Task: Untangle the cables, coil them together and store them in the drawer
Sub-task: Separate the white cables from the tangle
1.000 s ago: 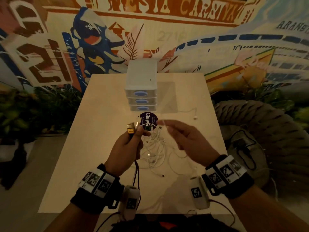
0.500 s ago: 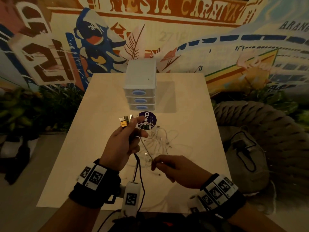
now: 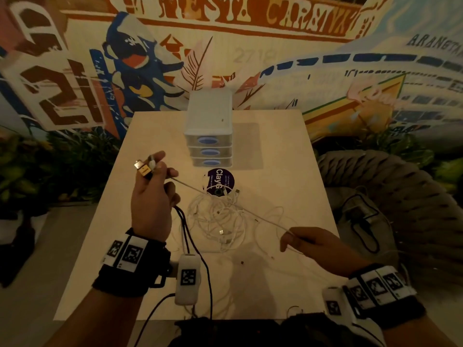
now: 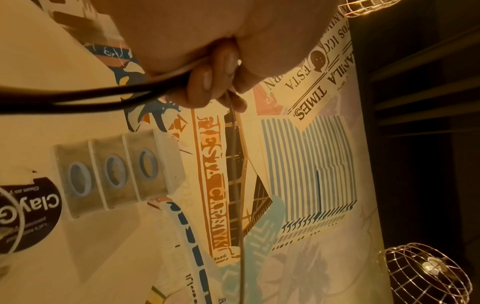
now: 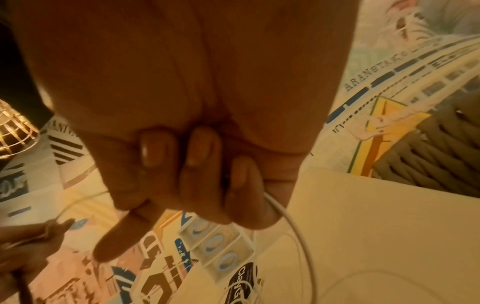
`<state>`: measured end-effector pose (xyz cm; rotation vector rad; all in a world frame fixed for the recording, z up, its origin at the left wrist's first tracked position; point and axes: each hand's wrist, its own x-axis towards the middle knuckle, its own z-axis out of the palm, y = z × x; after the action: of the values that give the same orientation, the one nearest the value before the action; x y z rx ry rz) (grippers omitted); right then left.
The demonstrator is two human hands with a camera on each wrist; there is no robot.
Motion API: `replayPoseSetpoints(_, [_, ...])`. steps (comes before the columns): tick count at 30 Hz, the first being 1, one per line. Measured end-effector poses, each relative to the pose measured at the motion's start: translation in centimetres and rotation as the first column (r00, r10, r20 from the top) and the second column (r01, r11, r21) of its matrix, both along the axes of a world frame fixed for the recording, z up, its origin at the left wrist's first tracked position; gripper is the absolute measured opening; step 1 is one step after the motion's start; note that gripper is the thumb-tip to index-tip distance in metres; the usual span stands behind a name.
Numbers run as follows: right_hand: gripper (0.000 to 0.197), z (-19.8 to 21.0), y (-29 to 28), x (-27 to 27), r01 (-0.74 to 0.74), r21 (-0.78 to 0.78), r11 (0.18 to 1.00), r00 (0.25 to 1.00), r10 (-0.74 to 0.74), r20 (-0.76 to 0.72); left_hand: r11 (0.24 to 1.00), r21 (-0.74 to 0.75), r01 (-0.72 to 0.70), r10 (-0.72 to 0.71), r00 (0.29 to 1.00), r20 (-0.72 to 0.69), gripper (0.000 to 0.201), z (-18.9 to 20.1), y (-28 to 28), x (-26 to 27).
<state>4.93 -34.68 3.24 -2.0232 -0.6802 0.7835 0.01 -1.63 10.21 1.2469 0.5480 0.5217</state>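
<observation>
table (image 3: 288, 151) | drawer unit (image 3: 209, 126) | round sticker (image 3: 220, 181) | tangled white cables (image 3: 220, 221), count unclear

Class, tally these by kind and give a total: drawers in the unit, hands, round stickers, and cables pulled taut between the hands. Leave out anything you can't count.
Drawers: 3
Hands: 2 (left hand, right hand)
Sticker: 1
Taut cable: 1
Total: 7
White tangle: too knotted to count.

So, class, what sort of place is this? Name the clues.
Probably a café or lounge corner, not a workshop: a painted mural wall, a rope-woven chair, wire-globe lamps, and a small table.
</observation>
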Motion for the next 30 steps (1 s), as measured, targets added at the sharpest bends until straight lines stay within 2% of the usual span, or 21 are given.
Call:
replayPoseSetpoints(2, [0.027, 0.2, -0.7, -0.4, -0.012, -0.002, 1.000, 0.999, 0.012, -0.036, 0.999, -0.006, -0.041, 0.041, 0.999, 0.006, 0.019, 0.0, 1.1, 0.1])
replayPoseSetpoints(4, [0.021, 0.3, -1.8, -0.4, 0.028, -0.082, 0.996, 0.999, -0.027, 0.017, 0.999, -0.024, -0.048, 0.049, 0.998, 0.029, 0.016, -0.1, 2.1, 0.2])
replayPoseSetpoints(6, [0.017, -0.3, -3.1, 0.3, 0.145, -0.192, 0.971, 0.980, -0.113, 0.165, 0.998, -0.020, -0.054, 0.055, 0.997, 0.050, 0.018, -0.1, 2.9, 0.1])
replayPoseSetpoints(8, [0.006, -1.0, -4.4, 1.1, 0.354, -0.247, 0.902, 0.913, -0.276, 0.301, 0.998, 0.015, -0.062, 0.061, 0.996, 0.067, 0.018, 0.1, 3.5, 0.0])
replayPoseSetpoints(10, [0.020, -1.4, -4.8, 1.6, 0.527, -0.234, 0.817, 0.836, -0.449, 0.316, 0.997, 0.057, -0.050, 0.045, 0.995, 0.084, 0.018, 0.3, 4.1, -0.1])
replayPoseSetpoints(13, [0.040, 0.1, -3.1, 1.4, 0.576, -0.188, 0.796, 0.814, -0.536, 0.224, 0.985, 0.151, 0.079, -0.092, 0.992, 0.081, 0.018, 0.2, 4.4, -0.5])
replayPoseSetpoints(16, [0.048, 3.3, 0.6, 0.7, 0.474, -0.148, 0.868, 0.863, -0.425, 0.272, 0.909, 0.303, 0.285, -0.310, 0.950, 0.035, 0.013, 0.3, 3.3, -1.0])
replayPoseSetpoints(19, [0.046, 7.0, 5.4, 0.2, 0.264, -0.150, 0.953, 0.888, -0.180, 0.423, 0.716, 0.531, 0.452, -0.506, 0.861, -0.050, 0.034, 1.4, 1.0, -1.5])
replayPoseSetpoints(21, [0.046, 8.7, 8.3, -0.2, 0.147, -0.199, 0.969, 0.868, -0.030, 0.496, 0.589, 0.597, 0.544, -0.590, 0.795, -0.142, 0.040, 2.0, -0.8, -1.8])
replayPoseSetpoints(23, [0.042, 9.8, 10.5, -0.4, 0.090, -0.257, 0.962, 0.830, 0.070, 0.553, 0.511, 0.609, 0.607, -0.615, 0.753, -0.234, 0.036, 2.2, -2.1, -2.0])
replayPoseSetpoints(25, [0.035, 9.9, 11.7, -0.5, 0.083, -0.324, 0.943, 0.802, 0.130, 0.583, 0.466, 0.612, 0.639, -0.613, 0.732, -0.297, 0.016, 1.8, -2.5, -2.0])
replayPoseSetpoints(26, [0.034, 9.7, 12.0, -0.5, 0.084, -0.353, 0.932, 0.804, 0.146, 0.576, 0.446, 0.617, 0.648, -0.609, 0.725, -0.321, 0.009, 1.4, -2.3, -2.0])
replayPoseSetpoints(28, [0.043, 8.9, 12.0, -0.6, 0.074, -0.357, 0.931, 0.825, 0.145, 0.547, 0.407, 0.652, 0.639, -0.576, 0.734, -0.360, 0.013, 0.9, -1.4, -2.0])
replayPoseSetpoints(30, [0.050, 7.9, 11.0, -0.7, 0.056, -0.313, 0.948, 0.869, 0.108, 0.483, 0.419, 0.669, 0.614, -0.525, 0.765, -0.374, 0.015, 0.7, -0.3, -2.1])
